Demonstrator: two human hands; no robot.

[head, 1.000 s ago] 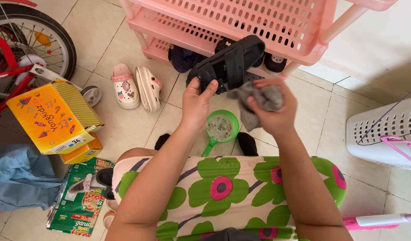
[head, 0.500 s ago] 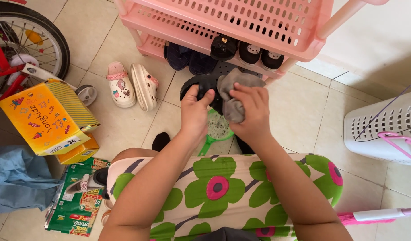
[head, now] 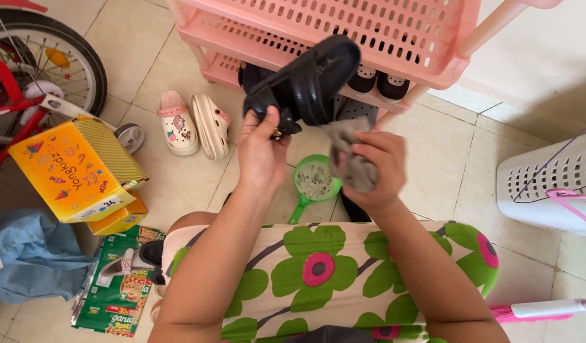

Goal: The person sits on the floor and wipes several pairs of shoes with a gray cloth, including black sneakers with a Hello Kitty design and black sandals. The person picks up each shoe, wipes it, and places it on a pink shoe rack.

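My left hand (head: 261, 152) grips a black sandal (head: 309, 81) by its heel end and holds it up, tilted, in front of the pink plastic shoe rack (head: 344, 32). My right hand (head: 372, 168) is closed on a crumpled grey cloth (head: 349, 155) just below and to the right of the sandal. Under both hands a small green scoop (head: 314, 182) with cloudy water in it stands on the tiled floor.
Dark shoes (head: 375, 81) sit on the rack's lowest shelf. A pair of white children's clogs (head: 194, 124) lies to the left, near a yellow box (head: 74, 171) and a red bicycle (head: 32, 82). A white laundry basket (head: 550, 187) stands at right, a pink broom (head: 541, 311) below it.
The sandal, held low and flat half a second ago with the cloth pressed on it, is now lifted and tilted up. The cloth hand has dropped away from it.
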